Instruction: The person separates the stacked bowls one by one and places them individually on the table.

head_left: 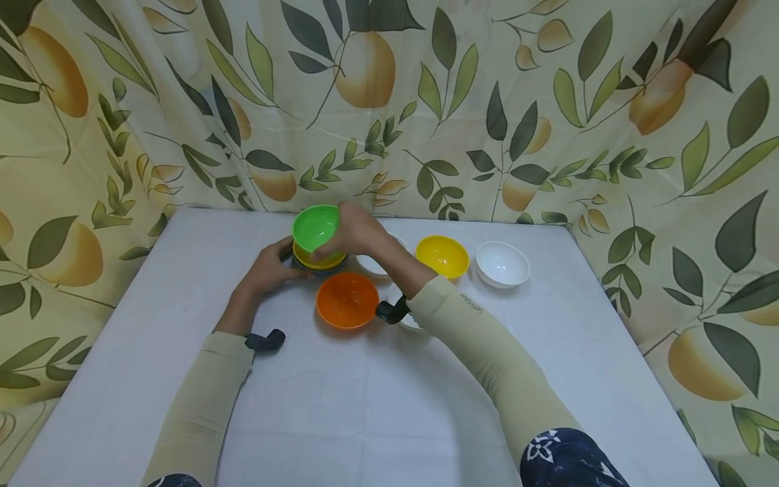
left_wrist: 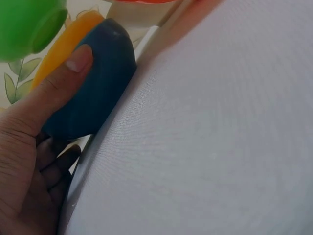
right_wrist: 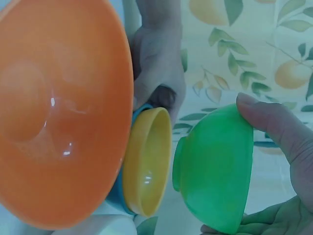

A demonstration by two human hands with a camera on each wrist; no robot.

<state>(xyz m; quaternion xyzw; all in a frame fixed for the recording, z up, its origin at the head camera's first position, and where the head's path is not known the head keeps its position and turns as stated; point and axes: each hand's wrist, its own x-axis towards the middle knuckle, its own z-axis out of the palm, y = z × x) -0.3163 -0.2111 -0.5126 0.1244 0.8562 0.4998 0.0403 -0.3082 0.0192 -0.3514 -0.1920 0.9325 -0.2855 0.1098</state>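
My right hand (head_left: 343,233) grips a green bowl (head_left: 315,226) by its rim and holds it tilted just above a stack. The stack is a yellow bowl (head_left: 319,261) nested in a dark blue bowl (left_wrist: 98,88). My left hand (head_left: 275,264) holds the blue bowl from the left, thumb (left_wrist: 73,63) pressed on its outer wall. In the right wrist view the green bowl (right_wrist: 215,166) hangs clear of the yellow bowl (right_wrist: 146,161), with my right thumb (right_wrist: 271,122) over its edge. An orange bowl (head_left: 347,299) sits just in front of the stack.
Right of the stack stand another yellow bowl (head_left: 442,256) and a white bowl (head_left: 502,264). Two more white bowls (head_left: 372,265) are partly hidden behind my right forearm. The white-clothed table (head_left: 365,406) is ringed by a leaf-print curtain (head_left: 548,101).
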